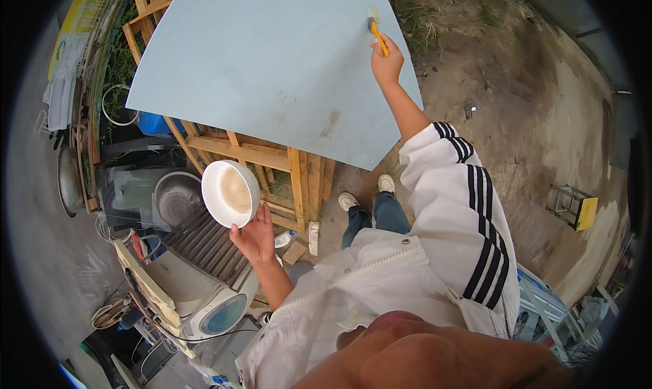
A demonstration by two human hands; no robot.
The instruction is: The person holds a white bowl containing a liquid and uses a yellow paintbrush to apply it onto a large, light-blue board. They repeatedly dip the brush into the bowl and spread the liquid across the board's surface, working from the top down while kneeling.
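My right hand point(387, 60) grips the orange handle of a paintbrush point(377, 35), its bristles against the far right part of a pale blue-grey board point(244, 58). A wet-looking yellowish patch shows at the bristles. My left hand point(257, 233) holds a white bowl point(208, 198) by its rim and side, tilted a little. Cloudy beige liquid point(236, 189) lies in the bowl. The board rests over a wooden frame point(260, 155), and brownish smudges point(331, 123) mark its nearer part.
A front-loading washing machine point(224, 315) and a metal basin point(178, 198) stand at the lower left. A brick point(294, 251) and a pale block point(313, 239) lie near my feet. A yellow-topped step stool point(586, 213) is at the right, on the concrete ground.
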